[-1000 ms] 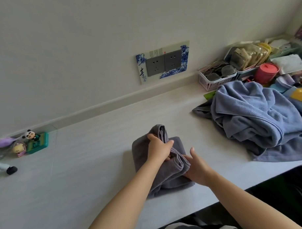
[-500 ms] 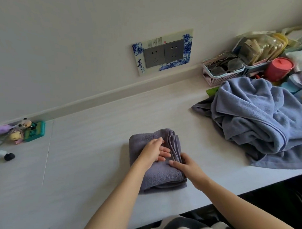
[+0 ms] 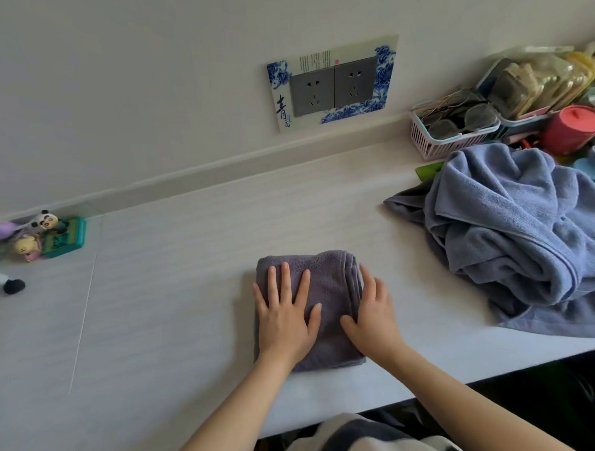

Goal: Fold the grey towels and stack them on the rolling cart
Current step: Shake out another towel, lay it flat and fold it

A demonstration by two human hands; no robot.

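Grey folded towel (image 3: 329, 301) at frame centre, left hand (image 3: 286, 322) and right hand (image 3: 373, 315) pressing it, fingers spread flat. Unfolded pile (image 3: 519, 237) remains right; cart unseen.

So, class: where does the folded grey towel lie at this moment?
In the head view the folded grey towel lies on the white table near its front edge, under the left hand and right hand, left of the crumpled blue towel.

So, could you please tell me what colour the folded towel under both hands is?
Dark grey with a purplish tint; the folded terry towel shows best in the head view.
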